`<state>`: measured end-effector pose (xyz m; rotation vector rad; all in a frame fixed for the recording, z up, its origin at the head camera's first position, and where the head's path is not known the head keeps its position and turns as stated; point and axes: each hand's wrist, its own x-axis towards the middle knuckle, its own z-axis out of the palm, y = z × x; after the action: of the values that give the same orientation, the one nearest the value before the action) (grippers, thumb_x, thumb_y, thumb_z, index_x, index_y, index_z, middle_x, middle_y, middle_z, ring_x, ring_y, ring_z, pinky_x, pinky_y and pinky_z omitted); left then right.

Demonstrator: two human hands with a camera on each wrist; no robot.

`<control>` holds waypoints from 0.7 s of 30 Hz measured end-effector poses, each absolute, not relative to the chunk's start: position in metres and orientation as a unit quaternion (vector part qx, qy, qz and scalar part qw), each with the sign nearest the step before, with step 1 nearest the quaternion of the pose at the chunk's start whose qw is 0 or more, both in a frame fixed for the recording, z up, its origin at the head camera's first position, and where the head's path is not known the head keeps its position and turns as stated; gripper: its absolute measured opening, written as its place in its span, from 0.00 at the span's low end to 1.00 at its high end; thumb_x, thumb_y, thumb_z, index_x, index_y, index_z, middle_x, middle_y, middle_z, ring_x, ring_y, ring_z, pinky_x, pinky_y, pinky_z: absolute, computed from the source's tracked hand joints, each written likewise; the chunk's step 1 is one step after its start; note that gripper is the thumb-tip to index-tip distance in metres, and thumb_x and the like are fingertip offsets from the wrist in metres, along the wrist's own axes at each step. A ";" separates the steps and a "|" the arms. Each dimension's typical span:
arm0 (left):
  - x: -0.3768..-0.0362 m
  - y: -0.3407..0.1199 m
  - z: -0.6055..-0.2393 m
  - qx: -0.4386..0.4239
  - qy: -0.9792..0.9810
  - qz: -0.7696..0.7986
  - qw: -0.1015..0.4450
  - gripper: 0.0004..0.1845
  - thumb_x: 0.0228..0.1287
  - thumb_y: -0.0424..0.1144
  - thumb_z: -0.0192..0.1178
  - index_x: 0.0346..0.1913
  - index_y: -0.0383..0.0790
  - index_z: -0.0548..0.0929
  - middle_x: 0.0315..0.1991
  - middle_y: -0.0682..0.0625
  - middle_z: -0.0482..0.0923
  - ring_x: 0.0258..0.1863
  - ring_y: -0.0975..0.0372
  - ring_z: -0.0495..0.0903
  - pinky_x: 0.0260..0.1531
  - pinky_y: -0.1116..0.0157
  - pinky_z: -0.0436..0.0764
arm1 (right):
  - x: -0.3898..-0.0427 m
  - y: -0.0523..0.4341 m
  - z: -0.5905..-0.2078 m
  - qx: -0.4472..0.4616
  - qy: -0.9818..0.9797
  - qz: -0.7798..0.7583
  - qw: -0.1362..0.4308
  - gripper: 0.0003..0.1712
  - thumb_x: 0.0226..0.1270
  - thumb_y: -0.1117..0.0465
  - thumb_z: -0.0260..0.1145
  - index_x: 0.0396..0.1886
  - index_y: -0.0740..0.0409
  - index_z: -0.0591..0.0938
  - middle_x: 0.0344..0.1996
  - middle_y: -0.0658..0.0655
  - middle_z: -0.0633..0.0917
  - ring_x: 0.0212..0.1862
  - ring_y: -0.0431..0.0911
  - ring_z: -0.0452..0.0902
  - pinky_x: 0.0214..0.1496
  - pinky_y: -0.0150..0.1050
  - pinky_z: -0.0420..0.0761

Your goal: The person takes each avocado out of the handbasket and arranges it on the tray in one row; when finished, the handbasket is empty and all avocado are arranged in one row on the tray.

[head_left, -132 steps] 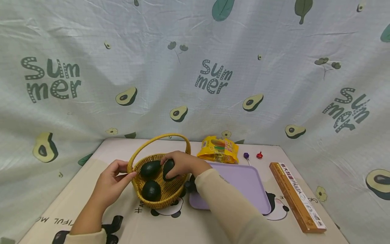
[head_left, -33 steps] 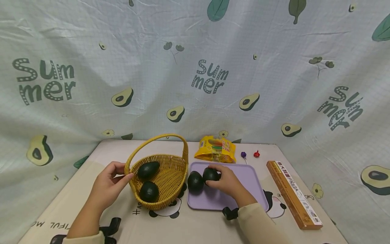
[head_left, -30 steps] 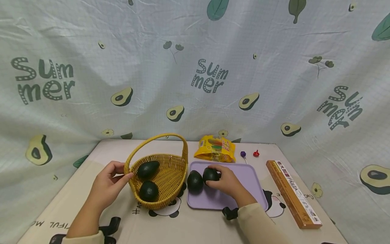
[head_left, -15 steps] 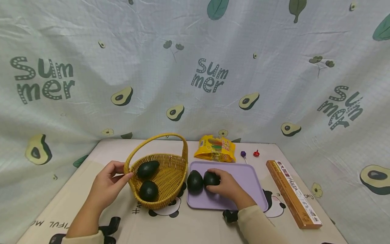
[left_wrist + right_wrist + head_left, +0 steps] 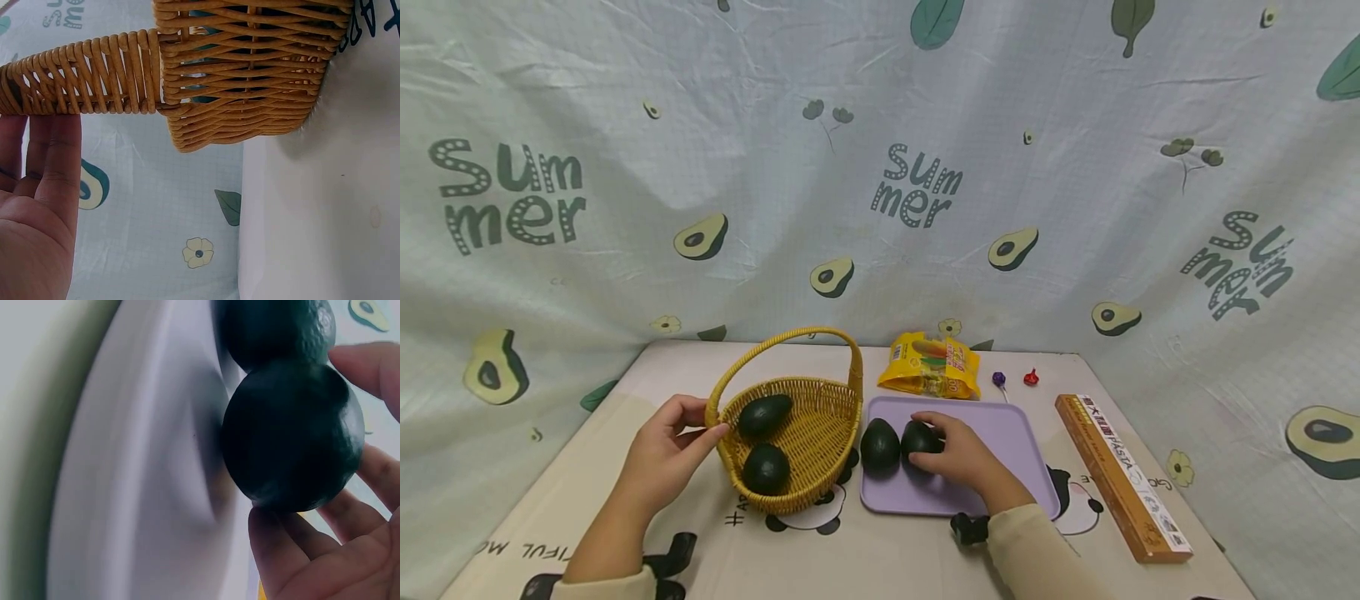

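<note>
My left hand (image 5: 664,457) pinches the yellow wicker basket (image 5: 820,433) at the lower left end of its arched handle (image 5: 119,72). Two dark green avocados lie in the basket's left half, one avocado (image 5: 765,416) behind the other avocado (image 5: 766,469). To the right, a lilac tray (image 5: 1000,442) bears two more. Its left-hand avocado (image 5: 880,447) stands by itself, while my right hand (image 5: 961,460) holds the avocado (image 5: 290,437) beside it, thumb on one side and fingertips on the other. In the right wrist view the pair overlap, low over the tray.
Behind the tray lies a yellow snack packet (image 5: 931,367). A purple lollipop (image 5: 998,379) and a small red wrapped candy (image 5: 1032,377) are at the back right. A long pasta box (image 5: 1123,479) lies along the table's right side. A printed cloth (image 5: 760,167) hangs behind the table.
My right hand has carried an avocado from the basket to the tray. Over the last second it lowered slightly and tipped it beside the other one. My left hand stayed at the handle.
</note>
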<state>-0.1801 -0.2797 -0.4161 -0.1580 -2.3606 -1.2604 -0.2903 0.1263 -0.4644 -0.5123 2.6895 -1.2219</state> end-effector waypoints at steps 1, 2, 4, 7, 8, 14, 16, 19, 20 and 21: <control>-0.180 -0.280 -0.416 -0.057 -0.857 -0.458 0.228 0.16 0.69 0.36 0.68 0.55 0.38 0.77 0.48 0.40 0.81 0.44 0.76 0.79 0.43 0.81 0.82 | -0.290 0.126 -0.464 -0.171 0.894 -0.407 0.070 0.38 0.58 0.51 0.79 0.69 0.47 0.78 0.65 0.57 0.81 0.66 0.59 0.76 0.68 0.62 0.76; -0.180 -0.280 -0.416 -0.057 -0.857 -0.458 0.228 0.16 0.69 0.36 0.68 0.55 0.38 0.77 0.48 0.40 0.81 0.44 0.76 0.79 0.43 0.81 0.82 | -0.290 0.126 -0.463 -0.173 0.895 -0.406 0.067 0.38 0.59 0.51 0.79 0.69 0.47 0.78 0.65 0.57 0.81 0.66 0.59 0.76 0.68 0.63 0.76; -0.180 -0.280 -0.416 -0.056 -0.858 -0.457 0.229 0.16 0.69 0.36 0.68 0.54 0.38 0.77 0.48 0.41 0.82 0.43 0.76 0.80 0.43 0.81 0.82 | -0.289 0.126 -0.461 -0.176 0.894 -0.407 0.061 0.36 0.61 0.52 0.77 0.69 0.48 0.78 0.65 0.57 0.80 0.66 0.60 0.76 0.69 0.63 0.75; -0.180 -0.280 -0.417 -0.053 -0.859 -0.454 0.229 0.16 0.69 0.36 0.68 0.54 0.38 0.77 0.47 0.43 0.82 0.43 0.76 0.80 0.43 0.81 0.82 | -0.289 0.125 -0.458 -0.181 0.888 -0.420 0.051 0.35 0.63 0.53 0.76 0.69 0.49 0.78 0.66 0.57 0.80 0.68 0.61 0.75 0.70 0.62 0.74; -0.180 -0.280 -0.417 -0.052 -0.860 -0.453 0.230 0.16 0.69 0.36 0.68 0.54 0.38 0.77 0.47 0.44 0.82 0.43 0.76 0.80 0.43 0.81 0.82 | -0.289 0.124 -0.457 -0.182 0.886 -0.423 0.048 0.34 0.63 0.54 0.76 0.69 0.50 0.78 0.66 0.57 0.80 0.68 0.61 0.75 0.71 0.62 0.74; -0.180 -0.280 -0.417 -0.053 -0.858 -0.456 0.229 0.16 0.69 0.36 0.68 0.54 0.38 0.77 0.47 0.42 0.82 0.44 0.76 0.80 0.43 0.81 0.83 | -0.287 0.120 -0.449 -0.192 0.877 -0.439 0.023 0.31 0.64 0.56 0.75 0.67 0.48 0.80 0.66 0.56 0.80 0.70 0.60 0.74 0.73 0.56 0.73; -0.180 -0.280 -0.417 -0.055 -0.857 -0.458 0.229 0.16 0.69 0.36 0.68 0.54 0.38 0.77 0.48 0.41 0.82 0.44 0.76 0.80 0.43 0.81 0.83 | -0.286 0.119 -0.446 -0.197 0.875 -0.441 0.018 0.31 0.64 0.56 0.75 0.67 0.49 0.79 0.66 0.55 0.81 0.70 0.59 0.74 0.74 0.56 0.72; -0.180 -0.280 -0.417 -0.057 -0.857 -0.459 0.228 0.16 0.69 0.36 0.68 0.54 0.38 0.77 0.48 0.41 0.82 0.44 0.76 0.79 0.43 0.81 0.83 | -0.285 0.116 -0.440 -0.201 0.871 -0.448 0.020 0.31 0.65 0.56 0.74 0.67 0.49 0.79 0.66 0.55 0.81 0.70 0.59 0.74 0.74 0.56 0.72; -0.180 -0.280 -0.417 -0.058 -0.857 -0.459 0.228 0.16 0.69 0.36 0.68 0.54 0.38 0.77 0.48 0.41 0.82 0.44 0.76 0.79 0.43 0.81 0.83 | -0.285 0.116 -0.439 -0.203 0.869 -0.450 0.020 0.31 0.65 0.57 0.74 0.67 0.49 0.79 0.66 0.55 0.81 0.70 0.59 0.74 0.74 0.56 0.72; -0.180 -0.280 -0.417 -0.058 -0.857 -0.458 0.229 0.16 0.69 0.36 0.68 0.54 0.38 0.77 0.48 0.41 0.82 0.44 0.76 0.79 0.44 0.81 0.82 | -0.284 0.115 -0.437 -0.204 0.869 -0.450 0.021 0.31 0.65 0.56 0.74 0.68 0.49 0.79 0.66 0.55 0.81 0.69 0.59 0.74 0.74 0.56 0.72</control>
<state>-0.1803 -0.2805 -0.4170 -0.1598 -2.3599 -1.2602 -0.2844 0.1147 -0.4375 -0.6320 2.6949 -1.3948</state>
